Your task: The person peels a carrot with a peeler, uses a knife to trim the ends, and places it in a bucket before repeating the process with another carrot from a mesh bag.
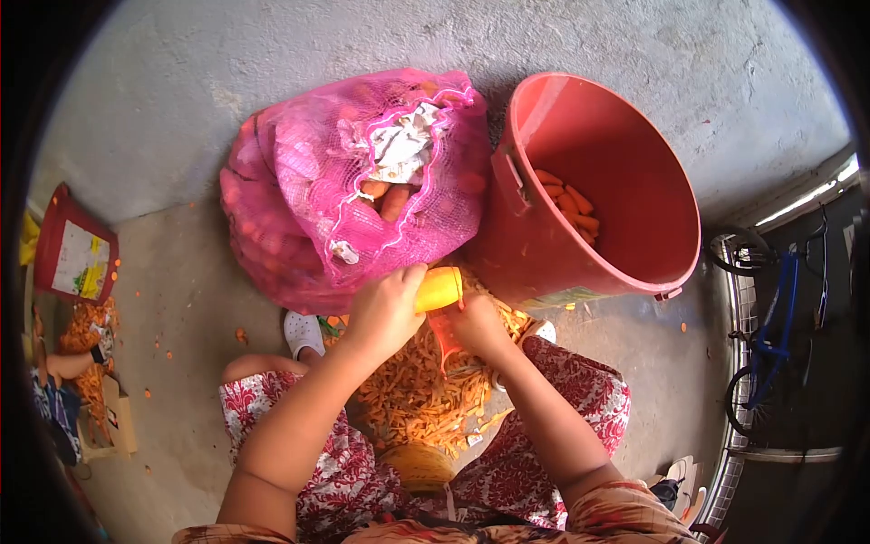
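My left hand (385, 313) is closed around a thick yellow-orange carrot (439, 289), its cut end pointing right. Close beside it, my right hand (478, 325) grips an orange-red peeler (444, 340) against the carrot's near end; the blade is hard to make out. Both hands are above a heap of orange peelings (417, 390) on the floor between my feet. Beyond them sits a pink mesh bag (290, 181), its mouth showing unpeeled carrots (394, 202) and crumpled paper (403, 145). To its right a large red bucket (625, 181) leans, with peeled carrots (571, 204) inside.
A grey wall (362, 45) rises behind the bag and bucket. At the far left, another person's arm (68, 364) is near more peelings (88, 331) and a smaller red bucket (63, 245). A blue bicycle (775, 349) stands at right. Carrot scraps dot the floor.
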The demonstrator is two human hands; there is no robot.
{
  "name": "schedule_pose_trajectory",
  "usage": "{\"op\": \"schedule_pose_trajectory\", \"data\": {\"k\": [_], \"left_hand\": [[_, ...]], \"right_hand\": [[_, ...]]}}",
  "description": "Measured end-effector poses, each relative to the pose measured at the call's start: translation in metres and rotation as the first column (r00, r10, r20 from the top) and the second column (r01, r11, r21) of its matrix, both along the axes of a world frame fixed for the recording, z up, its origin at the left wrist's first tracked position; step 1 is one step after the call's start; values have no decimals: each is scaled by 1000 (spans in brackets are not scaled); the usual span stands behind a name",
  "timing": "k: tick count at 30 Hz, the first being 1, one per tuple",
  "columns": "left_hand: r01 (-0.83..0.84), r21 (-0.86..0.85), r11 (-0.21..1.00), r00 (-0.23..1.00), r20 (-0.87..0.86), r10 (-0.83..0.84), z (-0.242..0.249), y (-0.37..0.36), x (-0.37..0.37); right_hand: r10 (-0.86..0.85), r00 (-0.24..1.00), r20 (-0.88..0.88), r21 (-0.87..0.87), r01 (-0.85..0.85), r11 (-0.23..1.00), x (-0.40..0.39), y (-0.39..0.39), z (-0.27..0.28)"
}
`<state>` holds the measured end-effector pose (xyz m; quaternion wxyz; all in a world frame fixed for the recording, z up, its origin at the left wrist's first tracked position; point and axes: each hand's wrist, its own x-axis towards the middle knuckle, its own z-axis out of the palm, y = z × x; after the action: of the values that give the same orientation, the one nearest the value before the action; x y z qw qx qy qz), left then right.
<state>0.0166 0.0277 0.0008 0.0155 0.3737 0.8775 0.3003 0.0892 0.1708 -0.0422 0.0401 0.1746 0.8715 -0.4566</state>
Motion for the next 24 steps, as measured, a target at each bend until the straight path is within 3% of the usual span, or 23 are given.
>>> {"op": "schedule_pose_trajectory", "data": {"k": [3,6,8,9,12,15,16,17,18,20,21,22,24], "left_hand": [[35,-11,999,870,492,-25,6,-3,-12],[63,157,986,713,684,-154,-3,-8,-18],[64,51,997,947,312,-77,-1,-5,-7],[49,1,999,994,96,-48,-1,-4,-2],[45,5,999,997,67,-45,-7,-4,-2],[205,33,978,977,-71,-203,1,-3,-2],[347,7,938,901,-281,-331,3,-1,6],[359,64,931,900,-289,-327,3,5,13],[366,127,922,901,-295,-317,2,11,18],[230,125,965,963,-174,-207,1,13,12],[194,198,961,980,-76,-183,2,12,7],[155,265,952,986,22,-167,3,11,4],[111,345,932,957,216,-193,11,9,3]], "right_hand": [[0,1000,4,0,0,1000,-1,2,6],[14,999,-39,7,-14,1000,-1,5,6],[17,998,-65,27,-16,1000,-1,5,2],[15,998,-69,44,-12,999,-1,3,-3],[12,999,-50,67,-8,998,-1,0,-9],[96,986,-136,-16,-99,995,6,13,-37],[182,971,-156,-48,-192,980,3,17,-71],[266,947,-178,-82,-283,955,-1,22,-105],[595,799,-91,293,-550,782,-6,10,-49],[290,930,-225,79,-279,957,-2,-10,-53],[202,935,-290,71,-189,979,2,-20,-37],[286,953,-101,61,-281,958,6,-24,-43],[430,859,278,-6,-447,895,13,-28,-53]]}}
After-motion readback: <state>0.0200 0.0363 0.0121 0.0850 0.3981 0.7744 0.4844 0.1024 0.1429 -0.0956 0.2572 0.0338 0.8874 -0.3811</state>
